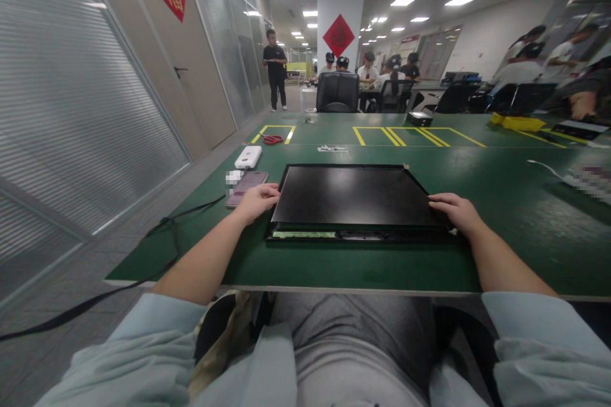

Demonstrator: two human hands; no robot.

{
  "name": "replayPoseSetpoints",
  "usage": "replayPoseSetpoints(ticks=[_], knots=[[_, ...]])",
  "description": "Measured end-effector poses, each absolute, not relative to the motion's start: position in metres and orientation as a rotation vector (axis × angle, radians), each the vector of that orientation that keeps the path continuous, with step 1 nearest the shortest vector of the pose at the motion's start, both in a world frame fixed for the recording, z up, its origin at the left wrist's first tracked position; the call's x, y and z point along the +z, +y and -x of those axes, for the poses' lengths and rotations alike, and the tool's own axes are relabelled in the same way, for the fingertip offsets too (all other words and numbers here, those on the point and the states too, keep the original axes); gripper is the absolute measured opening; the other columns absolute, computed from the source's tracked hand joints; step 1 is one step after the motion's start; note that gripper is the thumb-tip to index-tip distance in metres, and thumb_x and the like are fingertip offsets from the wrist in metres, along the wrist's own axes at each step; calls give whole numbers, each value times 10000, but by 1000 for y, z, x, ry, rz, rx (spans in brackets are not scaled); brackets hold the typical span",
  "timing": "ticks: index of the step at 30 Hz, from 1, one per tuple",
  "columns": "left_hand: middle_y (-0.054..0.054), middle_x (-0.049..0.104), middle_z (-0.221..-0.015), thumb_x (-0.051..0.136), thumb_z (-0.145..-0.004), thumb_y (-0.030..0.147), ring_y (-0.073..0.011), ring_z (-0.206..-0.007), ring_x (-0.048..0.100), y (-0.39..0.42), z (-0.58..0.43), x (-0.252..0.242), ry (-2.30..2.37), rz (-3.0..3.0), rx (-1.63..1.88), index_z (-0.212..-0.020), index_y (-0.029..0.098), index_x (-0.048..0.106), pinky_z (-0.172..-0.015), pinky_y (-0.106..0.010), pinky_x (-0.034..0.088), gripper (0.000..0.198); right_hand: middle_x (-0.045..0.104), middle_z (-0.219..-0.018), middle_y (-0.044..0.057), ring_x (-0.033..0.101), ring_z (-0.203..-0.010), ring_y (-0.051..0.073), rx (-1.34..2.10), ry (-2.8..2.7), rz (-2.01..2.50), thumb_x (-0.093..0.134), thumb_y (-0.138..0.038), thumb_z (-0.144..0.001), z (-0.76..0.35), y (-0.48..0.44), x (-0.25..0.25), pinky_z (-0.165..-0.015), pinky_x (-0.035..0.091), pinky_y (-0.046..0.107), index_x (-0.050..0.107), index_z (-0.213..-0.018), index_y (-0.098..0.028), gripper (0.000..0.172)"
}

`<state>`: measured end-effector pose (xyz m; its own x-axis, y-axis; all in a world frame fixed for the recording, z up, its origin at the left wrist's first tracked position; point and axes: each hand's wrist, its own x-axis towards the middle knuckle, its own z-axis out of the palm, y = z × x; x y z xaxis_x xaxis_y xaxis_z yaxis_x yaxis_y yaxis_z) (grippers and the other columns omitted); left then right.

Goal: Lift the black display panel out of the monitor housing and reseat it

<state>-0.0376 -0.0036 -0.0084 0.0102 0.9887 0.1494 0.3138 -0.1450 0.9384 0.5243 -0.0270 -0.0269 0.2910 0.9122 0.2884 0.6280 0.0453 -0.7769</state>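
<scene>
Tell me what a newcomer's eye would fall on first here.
Probably the large black panel, mid-picture on the green table, with the left hand at its left edge and the right hand at its right side. Beyond the table, a red diamond stands out on the pale pillar. Red-handled scissors also catch the eye, left of centre beyond the white device.

Green table point(363, 275): spreads before you, yellow tape point(401, 128) marking its far part.
Black panel point(353, 197): your clock's centre, with a black frame point(401, 236) under it.
Phone point(249, 183): your 9 o'clock.
White device point(248, 157): 10.
Red-handled scissors point(273, 139): between 10 and 11.
Clear cup point(310, 116): 11.
White pieces point(333, 149): near 12, too small to name surely.
Black box point(420, 119): 1.
Yellow item point(518, 122): 2.
</scene>
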Motion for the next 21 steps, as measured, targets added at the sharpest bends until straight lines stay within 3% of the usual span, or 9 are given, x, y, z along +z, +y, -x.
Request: replayPoseSetpoints(ticks=[11, 16, 21], knots=[[-160, 718, -1336, 894, -609, 339, -328, -1166, 733, -3, 34, -9, 1364, -1534, 1187, -788, 183, 705, -1104, -516, 521, 304, 787, -1006, 75, 687, -1126, 371, 436, -1390, 1659, 776, -506, -552, -525, -26, -28, -1116, 455, 555, 793, -729, -295, 275], [-127, 744, -1306, 837, -670, 344, -342, -1197, 714, -2, 33, -7, 1382, -1568, 1179, -808, 204, 705, -1080, -531, 535, 236, 779, -1000, 68, 684, -1119, 361, 429, -1432, 1668, 760, -477, -582, -525, -27, -26, -1116, 457, 552, 797, -734, -301, 236], [-123, 750, -1278, 843, -671, 367, -329, -1192, 709, -4, 31, -7, 1373, -1662, 1140, -884, 198, 734, -1098, -509, 520, 294, 770, -1019, 69, 679, -1112, 347, 415, -1444, 1694, 754, -452, -601, -524, -28, -25, -1094, 466, 524, 791, -746, -292, 219]])
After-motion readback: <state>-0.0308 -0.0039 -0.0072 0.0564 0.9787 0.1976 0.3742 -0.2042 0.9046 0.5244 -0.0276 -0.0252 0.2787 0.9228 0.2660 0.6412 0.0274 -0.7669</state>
